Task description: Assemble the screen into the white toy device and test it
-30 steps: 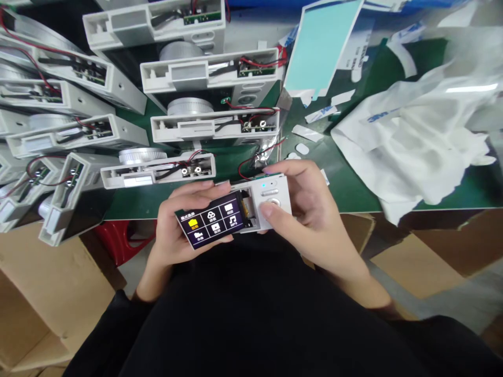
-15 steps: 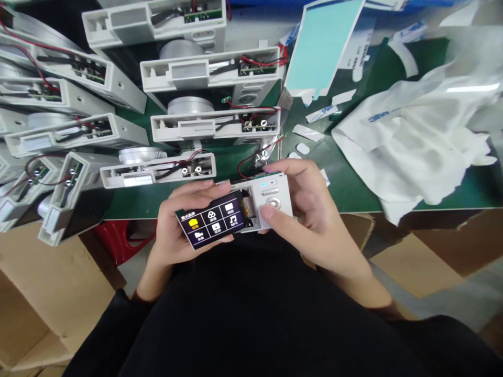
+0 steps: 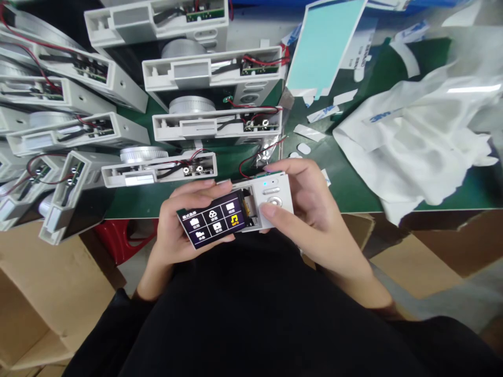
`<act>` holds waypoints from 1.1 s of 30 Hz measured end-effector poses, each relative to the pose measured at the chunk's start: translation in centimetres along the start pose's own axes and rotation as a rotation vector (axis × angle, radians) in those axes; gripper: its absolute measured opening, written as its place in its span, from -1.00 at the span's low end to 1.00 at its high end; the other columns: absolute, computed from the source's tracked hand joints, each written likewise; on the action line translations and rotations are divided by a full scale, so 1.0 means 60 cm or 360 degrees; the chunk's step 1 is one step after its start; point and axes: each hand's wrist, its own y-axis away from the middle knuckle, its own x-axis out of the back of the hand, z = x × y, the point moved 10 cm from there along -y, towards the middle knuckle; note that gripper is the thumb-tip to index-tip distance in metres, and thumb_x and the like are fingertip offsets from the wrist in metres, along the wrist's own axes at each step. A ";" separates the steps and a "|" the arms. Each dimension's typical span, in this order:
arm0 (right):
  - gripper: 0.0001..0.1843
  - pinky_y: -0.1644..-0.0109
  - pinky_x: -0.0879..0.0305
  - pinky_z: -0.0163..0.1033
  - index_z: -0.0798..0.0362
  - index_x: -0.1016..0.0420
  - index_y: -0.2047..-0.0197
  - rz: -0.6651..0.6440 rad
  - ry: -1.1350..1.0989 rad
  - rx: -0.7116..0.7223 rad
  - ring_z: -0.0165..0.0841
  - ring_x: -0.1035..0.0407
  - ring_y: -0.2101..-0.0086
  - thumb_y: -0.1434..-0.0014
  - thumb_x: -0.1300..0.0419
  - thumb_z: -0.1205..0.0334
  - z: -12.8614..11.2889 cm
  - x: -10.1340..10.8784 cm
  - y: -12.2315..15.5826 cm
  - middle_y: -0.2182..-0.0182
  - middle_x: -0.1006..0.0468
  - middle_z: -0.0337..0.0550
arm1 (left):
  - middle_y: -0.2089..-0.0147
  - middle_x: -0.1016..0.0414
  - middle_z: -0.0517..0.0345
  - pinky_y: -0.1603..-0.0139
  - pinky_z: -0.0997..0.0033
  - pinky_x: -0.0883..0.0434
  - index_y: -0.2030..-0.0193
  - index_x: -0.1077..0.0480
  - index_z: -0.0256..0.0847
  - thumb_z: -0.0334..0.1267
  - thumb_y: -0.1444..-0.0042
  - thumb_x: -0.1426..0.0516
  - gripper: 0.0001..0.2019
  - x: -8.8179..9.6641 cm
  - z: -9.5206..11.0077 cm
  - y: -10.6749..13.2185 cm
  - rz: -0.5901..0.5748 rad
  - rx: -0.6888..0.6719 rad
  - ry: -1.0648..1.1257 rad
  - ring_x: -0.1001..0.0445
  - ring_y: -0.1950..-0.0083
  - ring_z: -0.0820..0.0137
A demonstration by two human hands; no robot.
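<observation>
Both my hands hold a small white electronic device (image 3: 271, 201) with an open side showing a small battery and a colour touchscreen (image 3: 212, 220). The screen shows a menu of several icons, with a yellow MP3 icon at its right end. My left hand (image 3: 178, 225) cups the screen end from below, fingers curled over the top edge. My right hand (image 3: 302, 209) grips the body, its thumb resting on or beside the round silver button (image 3: 274, 202). A smaller oblong button (image 3: 271, 191) sits above that button.
Several open white plastic housings (image 3: 216, 125) with circuit boards, red wires and silver wheels are stacked at left on a green mat (image 3: 346, 193). A crumpled white bag (image 3: 416, 141), a pale blue film sheet (image 3: 322, 47) and backing scraps lie right. Cardboard (image 3: 39, 314) lies below the edge.
The yellow highlight on the screen has moved from the top-left icon to the MP3 icon at the right end. My hands and the device have barely moved.
</observation>
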 end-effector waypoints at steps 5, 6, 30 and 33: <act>-0.77 0.44 -0.53 -0.38 -0.16 -0.29 -0.05 0.0028 -0.0042 -0.0007 -0.43 -0.42 0.34 -0.38 -0.16 0.27 0.003 0.001 -0.001 0.25 -0.46 -0.28 | -0.25 -0.57 0.19 -0.24 0.08 -0.51 -0.32 -0.24 0.07 -0.23 0.09 -0.52 -0.14 -0.002 0.001 -0.002 -0.0027 -0.0046 -0.0019 -0.52 -0.30 0.19; -0.77 0.44 -0.53 -0.39 -0.16 -0.29 -0.05 0.0038 -0.0023 0.0005 -0.44 -0.42 0.36 -0.38 -0.16 0.28 0.003 0.002 -0.001 0.25 -0.46 -0.29 | -0.26 -0.57 0.20 -0.25 0.08 -0.50 -0.33 -0.23 0.08 -0.23 0.09 -0.51 -0.14 -0.003 0.001 -0.002 -0.0032 -0.0052 -0.0016 -0.51 -0.31 0.21; -0.63 0.41 -0.49 -0.27 -0.17 -0.24 -0.12 -0.0028 -0.0002 -0.0042 -0.39 -0.39 0.36 -0.31 -0.24 0.25 0.007 0.000 0.001 0.21 -0.47 -0.27 | -0.27 -0.55 0.21 -0.35 0.24 -0.45 -0.32 -0.27 0.00 -0.27 0.06 -0.50 -0.18 -0.002 0.005 -0.003 -0.0008 -0.0067 0.0022 -0.46 -0.35 0.34; -0.63 0.40 -0.47 -0.27 -0.18 -0.25 -0.11 -0.0001 0.0049 -0.0026 -0.38 -0.38 0.35 -0.31 -0.25 0.24 0.006 0.004 0.001 0.21 -0.48 -0.26 | -0.31 -0.52 0.25 -0.42 0.35 -0.36 -0.33 -0.27 -0.02 -0.33 0.09 -0.51 -0.14 -0.005 0.004 -0.005 -0.0042 -0.0052 0.0044 -0.41 -0.38 0.42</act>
